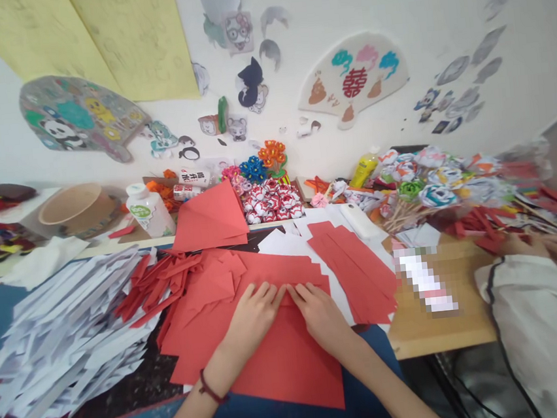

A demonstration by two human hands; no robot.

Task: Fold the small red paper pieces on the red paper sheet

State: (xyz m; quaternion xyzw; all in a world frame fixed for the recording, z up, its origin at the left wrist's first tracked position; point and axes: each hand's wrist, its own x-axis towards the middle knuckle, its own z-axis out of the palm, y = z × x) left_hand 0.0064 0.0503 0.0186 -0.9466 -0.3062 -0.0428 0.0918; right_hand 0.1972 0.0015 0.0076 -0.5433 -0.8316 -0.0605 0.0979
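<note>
My left hand (256, 313) and my right hand (322, 310) meet fingertip to fingertip over a stack of red paper sheets (294, 372). Both hands have their fingers bent and drawn together, pinching a small red paper piece whose shape is mostly covered by the fingers. Just left of my left hand, cut red squares (209, 284) lie on the stack. Folded red paper strips (162, 279) are heaped beyond them. Flat red strips (350, 268) are fanned out to the right of my right hand, partly over white paper (341, 298).
A large pile of folded white paper strips (74, 334) covers the left. Behind stand a white bottle (149, 211), red sheets (213, 215) and paper flowers (272, 200). Another person's sleeve (535, 316) and hands are at the right, by a wooden table (433, 335).
</note>
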